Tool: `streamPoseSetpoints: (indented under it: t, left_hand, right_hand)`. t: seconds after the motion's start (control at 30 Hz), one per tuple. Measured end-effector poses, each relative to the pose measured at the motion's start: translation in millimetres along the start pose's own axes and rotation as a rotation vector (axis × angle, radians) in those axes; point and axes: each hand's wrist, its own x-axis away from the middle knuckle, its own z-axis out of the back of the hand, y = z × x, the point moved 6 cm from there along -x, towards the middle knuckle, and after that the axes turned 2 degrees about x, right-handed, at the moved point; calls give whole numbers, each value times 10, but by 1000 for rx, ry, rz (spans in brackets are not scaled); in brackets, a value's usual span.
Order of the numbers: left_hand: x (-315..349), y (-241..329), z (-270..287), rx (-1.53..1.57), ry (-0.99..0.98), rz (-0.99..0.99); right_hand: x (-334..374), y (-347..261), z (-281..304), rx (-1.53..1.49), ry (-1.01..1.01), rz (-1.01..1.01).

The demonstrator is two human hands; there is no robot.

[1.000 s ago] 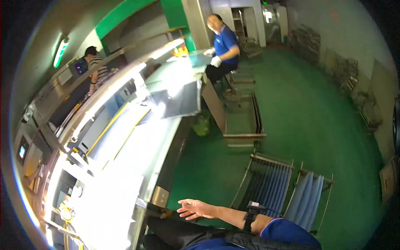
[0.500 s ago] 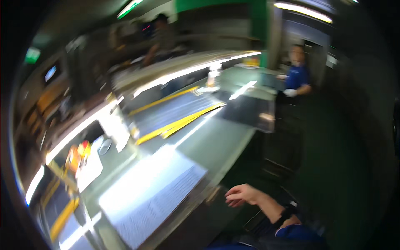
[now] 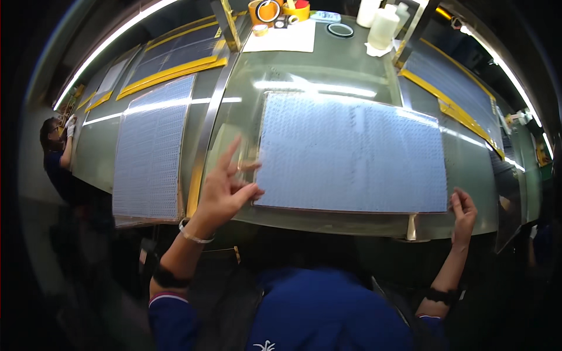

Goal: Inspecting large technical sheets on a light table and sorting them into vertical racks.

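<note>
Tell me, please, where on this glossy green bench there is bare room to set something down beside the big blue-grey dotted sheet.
Bare green bench lies between the blue-grey dotted sheet and white paper, and by the left hand. The far edge is crowded: white bottles, yellow tape rolls.

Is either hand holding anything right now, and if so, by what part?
The left hand and right hand are at the near corners of the blue-grey sheet; whether they grip it cannot be told.
</note>
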Motion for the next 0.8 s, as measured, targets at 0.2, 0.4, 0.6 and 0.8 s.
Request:
streamPoseSetpoints:
  t: [0.2,0.4,0.6,0.8]
  left_hand:
    - [-171,-114,-83,-569,-182,-268]
    - [-205,-318,-12,-639,-224,-267]
    - [-193,-380,11,-699,-271,-270]
    - [-193,-383,-23,-720,-271,-253]
  right_hand:
    - [-284,258,-51,85,178,126]
    - [-289,374,-35,6,239,132]
    - [-266,384,-38,17,231,152]
    - [-265,403,-37,16,231,166]
